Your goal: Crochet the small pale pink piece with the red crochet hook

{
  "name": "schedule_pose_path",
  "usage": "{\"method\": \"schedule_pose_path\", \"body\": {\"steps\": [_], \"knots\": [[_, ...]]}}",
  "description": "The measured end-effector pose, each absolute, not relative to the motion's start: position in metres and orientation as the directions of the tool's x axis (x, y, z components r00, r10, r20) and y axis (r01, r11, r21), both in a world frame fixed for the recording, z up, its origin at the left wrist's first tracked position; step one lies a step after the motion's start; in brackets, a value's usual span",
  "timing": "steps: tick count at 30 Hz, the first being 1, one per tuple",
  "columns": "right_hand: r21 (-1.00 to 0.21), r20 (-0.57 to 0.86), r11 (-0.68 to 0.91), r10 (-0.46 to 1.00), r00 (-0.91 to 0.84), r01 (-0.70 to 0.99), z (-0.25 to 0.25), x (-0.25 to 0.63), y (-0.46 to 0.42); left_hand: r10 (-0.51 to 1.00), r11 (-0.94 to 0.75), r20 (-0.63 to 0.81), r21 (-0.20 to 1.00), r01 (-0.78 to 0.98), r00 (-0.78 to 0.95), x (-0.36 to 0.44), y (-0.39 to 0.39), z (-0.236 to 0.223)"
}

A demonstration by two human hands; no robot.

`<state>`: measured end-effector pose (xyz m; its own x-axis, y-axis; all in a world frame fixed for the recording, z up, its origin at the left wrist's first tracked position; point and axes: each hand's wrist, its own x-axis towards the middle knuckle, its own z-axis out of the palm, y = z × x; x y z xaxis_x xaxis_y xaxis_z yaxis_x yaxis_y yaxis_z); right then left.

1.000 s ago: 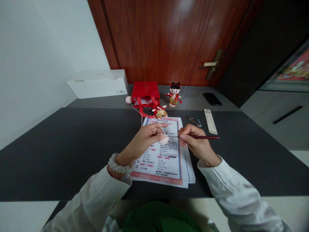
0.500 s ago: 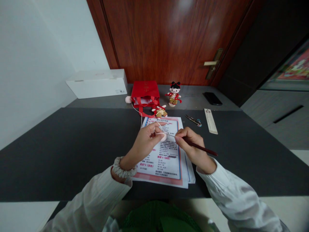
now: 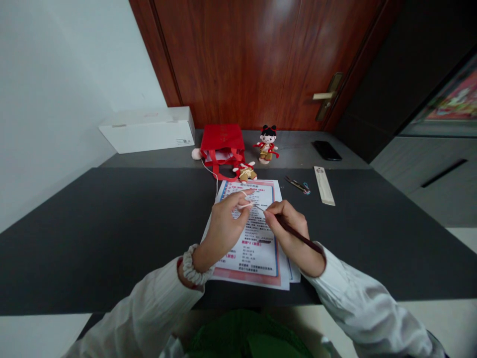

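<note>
White yarn [image 3: 246,205] is pinched in my left hand [image 3: 223,231] above the paper [image 3: 257,258], middle of the bench [image 3: 112,238]; my right hand [image 3: 294,223] closes on a thin dark hook [image 3: 298,237], best held short for steady tip.

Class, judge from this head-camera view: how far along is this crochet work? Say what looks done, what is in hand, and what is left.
Done: a red-dressed crocheted doll and a tan figure look finished. In hand: the left hand pinches pale yarn, and the right hand brings a crochet hook to it. Left: unclear, since the fingers hide the work.
</note>
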<state>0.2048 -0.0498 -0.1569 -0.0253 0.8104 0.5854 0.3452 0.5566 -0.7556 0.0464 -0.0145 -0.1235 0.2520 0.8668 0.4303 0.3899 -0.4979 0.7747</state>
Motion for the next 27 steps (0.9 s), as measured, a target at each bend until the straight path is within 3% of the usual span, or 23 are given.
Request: {"method": "schedule_pose_path", "body": {"steps": [4, 8, 11, 14, 17, 21, 24, 27], "knots": [[-0.566, 0.722, 0.729, 0.664, -0.195, 0.385, -0.160, 0.209, -0.047, 0.902, -0.391, 0.305, 0.877, 0.278, 0.307, 0.049, -0.016, -0.123], [-0.317, 0.766, 0.834, 0.506, -0.396, 0.453, -0.156, 0.216, -0.042, 0.902, -0.080, 0.075, 0.997, -0.006, 0.426, 0.049, -0.014, -0.125], [-0.089, 0.747, 0.841, 0.411, -0.523, 0.534, -0.152, 0.218, -0.042, 0.863, 0.159, -0.061, 0.975, -0.156, 0.502, 0.049, -0.013, -0.126], [0.068, 0.743, 0.772, 0.384, -0.549, 0.632, -0.148, 0.214, -0.044, 0.861, 0.224, -0.086, 0.949, -0.223, 0.501, 0.050, -0.012, -0.126], [0.035, 0.731, 0.710, 0.461, -0.502, 0.703, -0.144, 0.206, -0.047, 0.934, 0.053, -0.004, 0.991, -0.126, 0.358, 0.050, -0.011, -0.123], [-0.123, 0.709, 0.752, 0.523, -0.473, 0.647, -0.139, 0.203, -0.047, 0.941, -0.226, 0.181, 0.965, 0.131, 0.285, 0.043, -0.007, -0.118], [-0.231, 0.725, 0.804, 0.517, -0.454, 0.547, -0.139, 0.207, -0.047, 0.935, -0.305, 0.234, 0.915, 0.265, 0.268, 0.037, -0.006, -0.117], [-0.464, 0.719, 0.776, 0.612, -0.331, 0.426, -0.141, 0.213, -0.047, 0.931, -0.319, 0.241, 0.903, 0.288, 0.274, 0.034, -0.006, -0.116]]}}
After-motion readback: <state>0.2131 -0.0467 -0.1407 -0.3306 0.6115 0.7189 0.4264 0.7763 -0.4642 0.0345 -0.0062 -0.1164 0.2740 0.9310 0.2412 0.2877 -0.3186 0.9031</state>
